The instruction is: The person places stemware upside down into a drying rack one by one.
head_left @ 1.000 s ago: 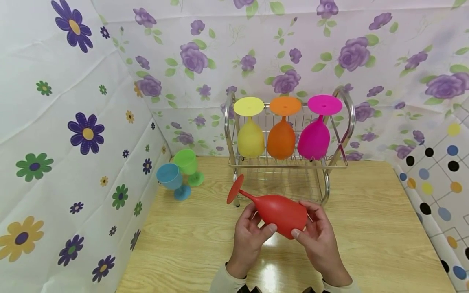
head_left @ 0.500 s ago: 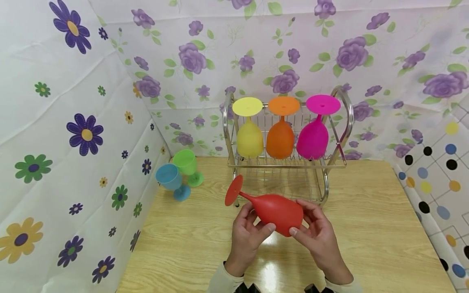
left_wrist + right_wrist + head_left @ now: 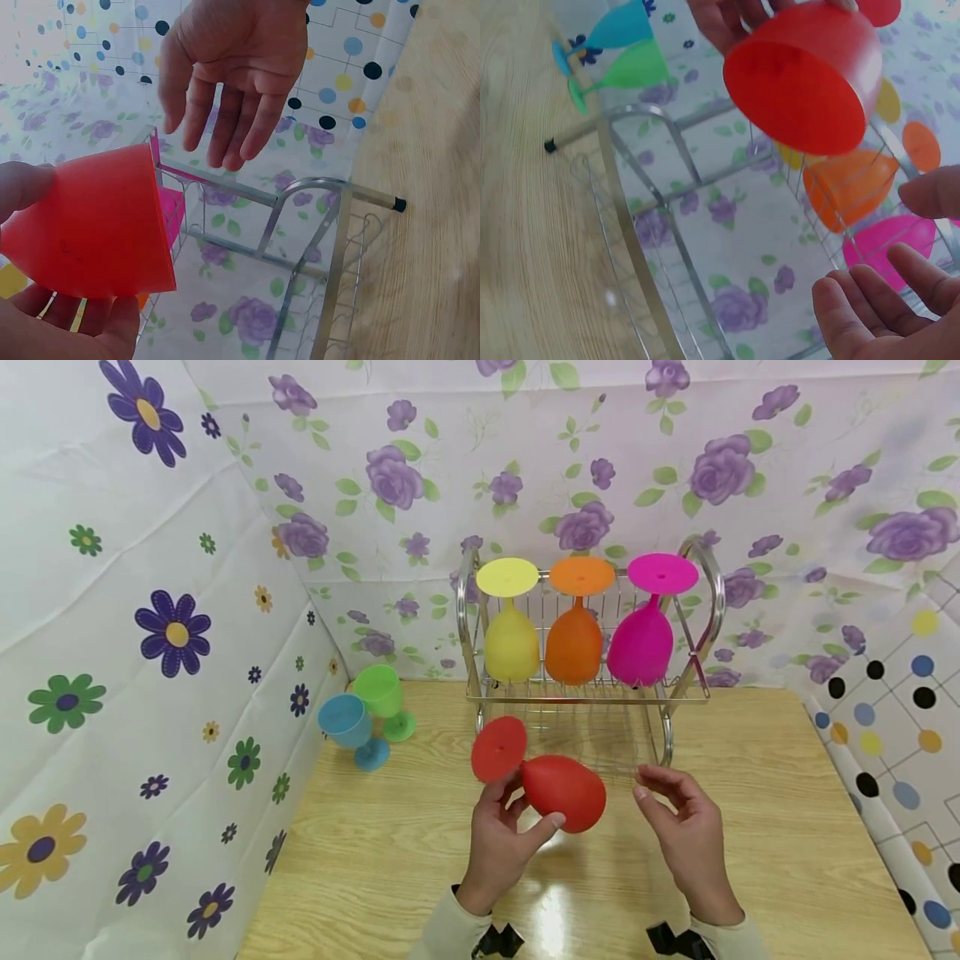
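A red plastic goblet [image 3: 564, 792] is tilted above the table in front of the rack, its round foot toward the upper left. My left hand [image 3: 504, 839] grips its bowl near the stem, thumb on the near side and fingers beneath. The right wrist view looks into the goblet's open mouth [image 3: 795, 97]. My right hand [image 3: 686, 835] is apart from it on the right, fingers loosely bent and holding nothing. On the rack's upper tier, a yellow goblet [image 3: 512, 643], an orange goblet [image 3: 574, 645] and a magenta goblet [image 3: 642, 643] stand upside down in a row.
The two-tier metal dish rack [image 3: 592, 701] stands at the back of the wooden table [image 3: 375, 860]. To its left, a blue goblet [image 3: 346, 722] and a green goblet [image 3: 381, 692] stand upright. Floral cloth [image 3: 420, 527] hangs behind; a dotted cloth [image 3: 900, 735] is on the right.
My right hand has let go of the red goblet's rim and moved right. The goblet has turned in my left hand, so its foot faces me more and its mouth points away.
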Available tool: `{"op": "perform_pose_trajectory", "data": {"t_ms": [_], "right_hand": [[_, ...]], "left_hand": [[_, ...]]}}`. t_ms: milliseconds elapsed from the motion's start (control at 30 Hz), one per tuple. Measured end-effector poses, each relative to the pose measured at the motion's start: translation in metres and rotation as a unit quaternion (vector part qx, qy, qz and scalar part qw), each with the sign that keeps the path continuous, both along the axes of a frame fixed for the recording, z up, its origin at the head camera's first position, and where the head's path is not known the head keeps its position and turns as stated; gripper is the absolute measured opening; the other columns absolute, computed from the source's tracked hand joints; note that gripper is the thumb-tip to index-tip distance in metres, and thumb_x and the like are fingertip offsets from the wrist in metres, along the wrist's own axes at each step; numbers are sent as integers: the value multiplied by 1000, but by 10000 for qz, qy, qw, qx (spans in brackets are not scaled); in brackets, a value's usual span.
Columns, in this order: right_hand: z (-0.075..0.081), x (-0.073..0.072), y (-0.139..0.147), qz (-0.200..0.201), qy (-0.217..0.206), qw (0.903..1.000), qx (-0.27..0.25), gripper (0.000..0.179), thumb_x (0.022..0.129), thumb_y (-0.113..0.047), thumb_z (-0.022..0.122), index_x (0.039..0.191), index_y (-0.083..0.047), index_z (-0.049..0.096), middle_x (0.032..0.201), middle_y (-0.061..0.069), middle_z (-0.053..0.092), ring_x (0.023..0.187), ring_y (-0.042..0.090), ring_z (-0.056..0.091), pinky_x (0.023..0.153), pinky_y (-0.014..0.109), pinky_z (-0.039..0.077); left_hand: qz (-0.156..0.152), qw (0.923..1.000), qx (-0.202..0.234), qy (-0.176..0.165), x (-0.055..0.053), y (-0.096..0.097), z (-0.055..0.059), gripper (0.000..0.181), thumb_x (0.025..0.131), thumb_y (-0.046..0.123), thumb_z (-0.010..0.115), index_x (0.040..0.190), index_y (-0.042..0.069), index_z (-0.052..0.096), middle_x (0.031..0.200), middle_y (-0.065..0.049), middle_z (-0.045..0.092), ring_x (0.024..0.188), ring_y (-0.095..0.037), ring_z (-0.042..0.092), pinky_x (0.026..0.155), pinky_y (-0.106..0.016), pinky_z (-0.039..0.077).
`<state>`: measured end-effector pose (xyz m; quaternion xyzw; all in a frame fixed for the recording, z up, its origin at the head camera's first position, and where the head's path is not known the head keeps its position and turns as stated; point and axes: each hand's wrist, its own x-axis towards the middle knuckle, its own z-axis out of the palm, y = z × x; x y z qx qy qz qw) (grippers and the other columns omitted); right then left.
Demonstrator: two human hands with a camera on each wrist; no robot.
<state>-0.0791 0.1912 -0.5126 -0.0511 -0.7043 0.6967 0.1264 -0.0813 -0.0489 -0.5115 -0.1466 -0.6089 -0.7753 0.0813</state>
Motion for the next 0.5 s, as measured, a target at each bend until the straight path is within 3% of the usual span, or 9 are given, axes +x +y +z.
{"op": "perform_pose_trajectory", "data": {"t_ms": [400, 500], "right_hand": [[-17, -23, 27, -630, 218, 9946, 793, 31, 97, -8, 77, 127, -1, 71, 114, -5, 72, 103, 4, 71, 82, 13, 60], [-21, -28, 30, -780, 304, 9907, 1072, 32, 96, -10, 78, 127, -2, 72, 114, 0, 72, 104, 5, 71, 82, 11, 59]], "left_hand": [[-12, 9960, -805, 396, -19, 6, -11, 74, 87, 8, 86, 152, 22, 54, 149, -5, 58, 133, -28, 61, 106, -46, 59], [30, 9927, -1076, 542, -24, 8, -15, 73, 89, 12, 86, 153, 23, 54, 150, -3, 57, 134, -26, 60, 105, -46, 59]]}}
